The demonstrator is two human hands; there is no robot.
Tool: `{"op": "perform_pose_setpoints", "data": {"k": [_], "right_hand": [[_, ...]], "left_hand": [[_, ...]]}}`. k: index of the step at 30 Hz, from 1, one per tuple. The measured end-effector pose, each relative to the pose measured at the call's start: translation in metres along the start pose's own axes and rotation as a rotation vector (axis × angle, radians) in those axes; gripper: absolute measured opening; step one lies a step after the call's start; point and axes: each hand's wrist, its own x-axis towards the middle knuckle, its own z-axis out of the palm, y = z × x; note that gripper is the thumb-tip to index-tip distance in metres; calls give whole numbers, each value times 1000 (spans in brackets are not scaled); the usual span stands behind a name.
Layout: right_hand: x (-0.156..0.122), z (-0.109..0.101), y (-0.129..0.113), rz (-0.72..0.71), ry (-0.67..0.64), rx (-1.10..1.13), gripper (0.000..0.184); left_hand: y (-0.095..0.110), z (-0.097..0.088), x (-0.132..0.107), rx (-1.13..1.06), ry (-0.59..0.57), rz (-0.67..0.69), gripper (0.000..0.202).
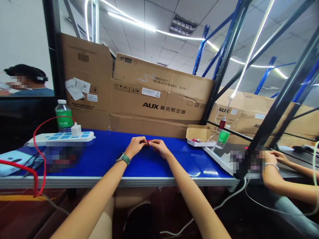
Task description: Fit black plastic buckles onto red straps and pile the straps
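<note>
I have both grips closed at the fingertips: the left grip point(136, 147) and the right grip point(161, 148) pinch a small red piece point(148, 142) between them, just above the blue bench point(154, 167). My fingers cover most of it, so I can't make out its shape. The main risk I judge is a slip: with so little to hold, uneven pressure could flick it away, and a hard pull could bend it. If dropped near the front edge, it could roll off.

On the left, a red cable point(34, 136) loops near a power strip point(86, 136) and a bottle point(64, 116); a wide left swing could snag it. On the right, an open box point(198, 144) holds small items, and a rack post point(225, 54) limits reach. Cardboard point(161, 96) walls off the back.
</note>
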Motion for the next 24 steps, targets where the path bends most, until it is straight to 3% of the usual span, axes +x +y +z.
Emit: {"op": "perform_pose_setpoints", "data": {"k": [5,8,12,15,18,22,24], "right_hand": [[4,-1,4,-20,21,-32,47],[9,-11,9,-69,-1,-223,44],[15,-36,17,-196,287,-761,26],[14,-50,25,-58,276,-1057,32],[11,-55,29,65,198,-1190,30],[10,-59,30,105,233,-1227,33],[10,-65,29,161,273,-1255,40]], "left_hand": [[0,-1,1,1,-8,19,9],[1,-4,0,44,-50,46,7],[6,-12,-4,162,-154,122,7],[11,-16,-5,142,-203,124,14],[15,-12,-4,17,-226,120,23],[13,0,-5,-95,-456,162,27],[8,4,-6,-102,-516,154,25]]}}
